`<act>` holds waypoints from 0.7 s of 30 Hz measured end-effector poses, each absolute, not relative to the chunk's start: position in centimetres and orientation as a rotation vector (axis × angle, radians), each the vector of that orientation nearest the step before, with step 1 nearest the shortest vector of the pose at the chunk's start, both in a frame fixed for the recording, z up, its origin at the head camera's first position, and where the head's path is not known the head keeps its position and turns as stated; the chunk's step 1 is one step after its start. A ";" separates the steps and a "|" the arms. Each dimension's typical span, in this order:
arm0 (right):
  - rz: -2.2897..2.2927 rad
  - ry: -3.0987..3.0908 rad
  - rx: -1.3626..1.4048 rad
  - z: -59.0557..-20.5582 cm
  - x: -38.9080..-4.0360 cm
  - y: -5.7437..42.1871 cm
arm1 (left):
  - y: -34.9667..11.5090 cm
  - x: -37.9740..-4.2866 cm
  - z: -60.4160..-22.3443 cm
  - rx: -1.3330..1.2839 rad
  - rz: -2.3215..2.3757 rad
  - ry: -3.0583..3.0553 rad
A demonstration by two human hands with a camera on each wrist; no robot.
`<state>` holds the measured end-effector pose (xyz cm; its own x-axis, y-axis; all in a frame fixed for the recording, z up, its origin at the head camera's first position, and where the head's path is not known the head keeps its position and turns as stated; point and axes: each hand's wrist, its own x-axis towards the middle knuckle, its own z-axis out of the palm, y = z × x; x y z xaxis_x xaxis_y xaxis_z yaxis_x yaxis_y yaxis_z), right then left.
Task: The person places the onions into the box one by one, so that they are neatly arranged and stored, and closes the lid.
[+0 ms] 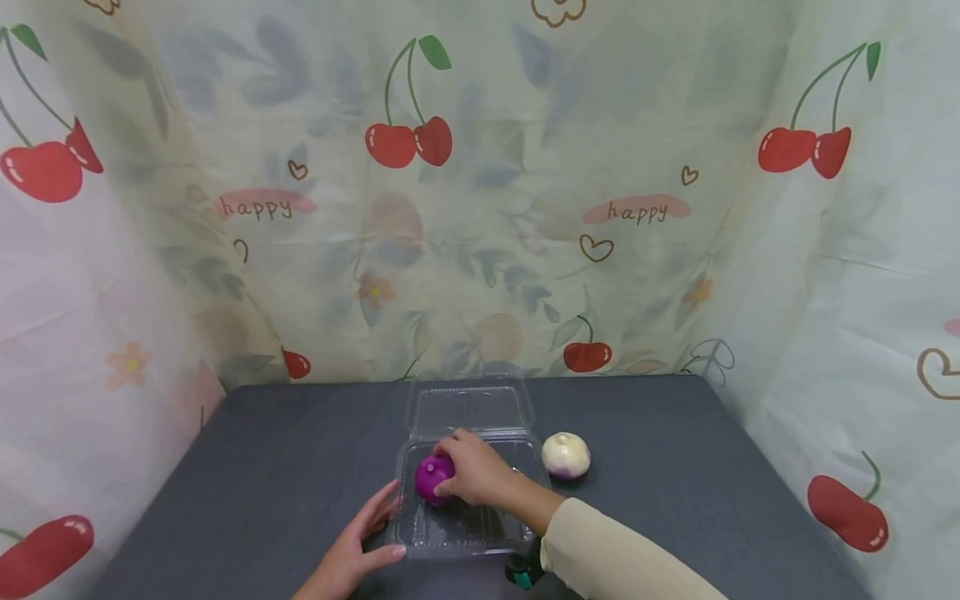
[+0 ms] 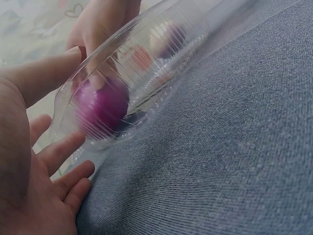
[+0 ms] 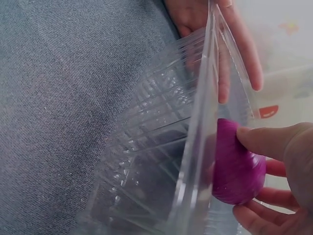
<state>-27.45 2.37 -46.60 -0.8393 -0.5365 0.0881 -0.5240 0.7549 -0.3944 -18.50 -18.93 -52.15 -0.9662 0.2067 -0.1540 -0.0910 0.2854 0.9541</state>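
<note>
A purple onion (image 1: 430, 477) is inside the left part of a clear plastic clamshell container (image 1: 450, 552). My right hand (image 1: 483, 475) grips the onion from its right side; in the right wrist view the thumb lies on one side of the onion (image 3: 237, 169) and the fingers on the other. Beside the container's left wall is my left hand (image 1: 352, 542), its fingers spread and extended. The left wrist view shows those fingers close to the wall; whether they all touch it I cannot tell. The container's lid (image 1: 471, 410) stands open at the back.
A white turnip-like vegetable (image 1: 566, 457) with a purple underside lies just right of the container. Near the right sleeve is a small black and teal object (image 1: 522, 575), partly hidden. The dark grey tabletop (image 1: 300, 450) is bordered by a cherry-patterned curtain (image 1: 480, 250) behind and at both sides.
</note>
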 end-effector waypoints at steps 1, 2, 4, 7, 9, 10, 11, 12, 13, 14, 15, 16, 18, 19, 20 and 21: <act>-0.653 2.912 -0.876 -46.6 -27.4 2.4 | -18.9 -18.5 -52.1 0.104 1.737 2.303; -0.663 2.910 -0.871 -46.6 -27.4 2.4 | -18.9 -18.5 -52.1 0.099 1.735 2.300; -0.683 2.903 -0.860 -46.5 -27.4 2.4 | -19.0 -18.6 -52.1 0.103 1.732 2.302; -0.705 2.894 -0.846 -46.5 -27.4 2.6 | -19.0 -18.6 -52.2 0.117 1.733 2.309; -0.712 2.890 -0.841 -46.5 -27.4 2.6 | -19.0 -18.6 -52.3 0.125 1.736 2.311; -0.713 2.889 -0.840 -46.5 -27.4 2.6 | -19.0 -18.6 -52.3 0.131 1.734 2.310; -0.717 2.888 -0.841 -46.5 -27.3 2.7 | -19.1 -18.6 -52.3 0.136 1.732 2.309; -0.718 2.887 -0.842 -46.5 -27.3 2.7 | -19.1 -18.6 -52.4 0.135 1.735 2.309; -0.719 2.887 -0.843 -46.5 -27.3 2.7 | -19.1 -18.6 -52.4 0.135 1.734 2.309; -0.718 2.887 -0.845 -46.5 -27.3 2.7 | -19.1 -18.6 -52.4 0.132 1.732 2.307; -0.720 2.885 -0.846 -46.5 -27.3 2.8 | -19.1 -18.6 -52.4 0.133 1.731 2.306; -0.720 2.884 -0.846 -46.5 -27.3 2.8 | -19.1 -18.6 -52.4 0.136 1.734 2.307; -0.716 2.888 -0.855 -46.4 -27.3 2.9 | -19.1 -18.5 -52.4 0.138 1.737 2.310; -0.713 2.891 -0.861 -46.4 -27.3 2.9 | -19.1 -18.5 -52.4 0.144 1.738 2.311; -0.714 2.893 -0.868 -46.3 -27.3 2.9 | -19.1 -18.5 -52.4 0.150 1.740 2.311; -0.719 2.894 -0.873 -46.3 -27.3 3.0 | -19.1 -18.5 -52.3 0.153 1.740 2.314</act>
<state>-27.28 2.99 -46.26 -0.8416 -0.5311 0.0982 -0.5154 0.7352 -0.4403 -18.50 -19.07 -52.34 -0.9652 0.2274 -0.1291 -0.0609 0.2847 0.9567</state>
